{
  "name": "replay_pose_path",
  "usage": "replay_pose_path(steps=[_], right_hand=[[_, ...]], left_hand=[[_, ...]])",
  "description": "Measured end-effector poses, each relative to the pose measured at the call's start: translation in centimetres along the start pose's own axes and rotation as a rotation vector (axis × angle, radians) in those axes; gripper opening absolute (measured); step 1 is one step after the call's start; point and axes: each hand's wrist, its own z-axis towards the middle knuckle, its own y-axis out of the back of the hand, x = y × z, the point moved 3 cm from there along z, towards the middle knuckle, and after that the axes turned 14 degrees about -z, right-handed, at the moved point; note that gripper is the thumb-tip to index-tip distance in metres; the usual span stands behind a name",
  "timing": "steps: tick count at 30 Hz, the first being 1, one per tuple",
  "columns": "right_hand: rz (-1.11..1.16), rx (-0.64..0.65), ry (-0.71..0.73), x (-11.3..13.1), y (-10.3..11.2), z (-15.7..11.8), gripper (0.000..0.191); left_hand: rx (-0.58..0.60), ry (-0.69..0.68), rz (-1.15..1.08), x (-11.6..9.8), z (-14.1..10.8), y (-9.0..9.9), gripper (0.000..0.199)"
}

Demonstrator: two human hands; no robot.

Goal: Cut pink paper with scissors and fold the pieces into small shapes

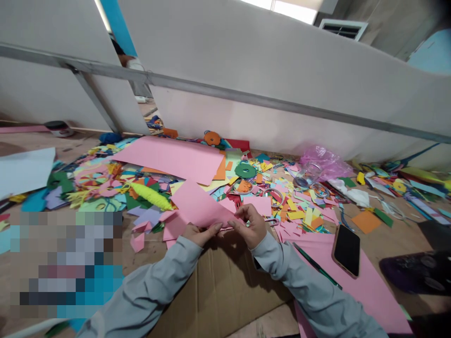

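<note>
A sheet of pink paper is held up between my two hands, its far part sticking out to the left. My left hand pinches the near edge, thumb on top. At the same edge, my right hand has its thumb and fingers closed on the paper, close to the left thumb. Just past my right knuckles a small loop-shaped object shows; what it belongs to is hidden. Beneath both hands lies a piece of brown cardboard.
Coloured paper scraps cover the surface ahead, with a large pink sheet, yellow yarn and tape rings among them. On the right, a phone and a dark green pen-like stick lie on pink paper. A white panel stands behind.
</note>
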Motion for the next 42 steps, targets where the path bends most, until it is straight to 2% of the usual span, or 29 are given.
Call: replay_pose_path(steps=[3,8,11,17,24,28,37,42], right_hand=[[0.039,0.038,-0.023,0.05,-0.09,0.04,0.034],[-0.065,0.085,0.015,0.43,0.01,0.1,0.026],[-0.093,0.076,0.012,0.31,0.03,0.1,0.027],[-0.064,0.062,-0.043,-0.14,-0.14,0.04,0.03],[-0.058,0.037,-0.032,-0.37,-0.24,0.05,0.03],[-0.056,0.028,-0.023,-0.31,-0.19,0.06,0.03],[-0.063,0.031,-0.039,-0.22,-0.14,0.04,0.032],[-0.078,0.041,-0.041,-0.25,-0.09,0.02,0.033]], left_hand=[[-0.071,-0.008,-0.036,-0.19,0.02,0.24,0.035],[-0.083,-0.021,-0.004,-0.18,0.5,0.74,0.035],[-0.072,0.023,-0.045,0.28,0.67,0.72,0.038],[-0.074,0.026,-0.097,0.43,0.43,0.33,0.044],[-0.069,0.079,-0.068,-0.31,0.09,-0.11,0.038],[-0.107,0.1,-0.037,-0.14,0.11,0.14,0.038],[-0.104,0.102,-0.02,0.3,0.31,0.52,0.043],[-0.096,-0.007,0.08,-0.4,0.26,0.56,0.046]])
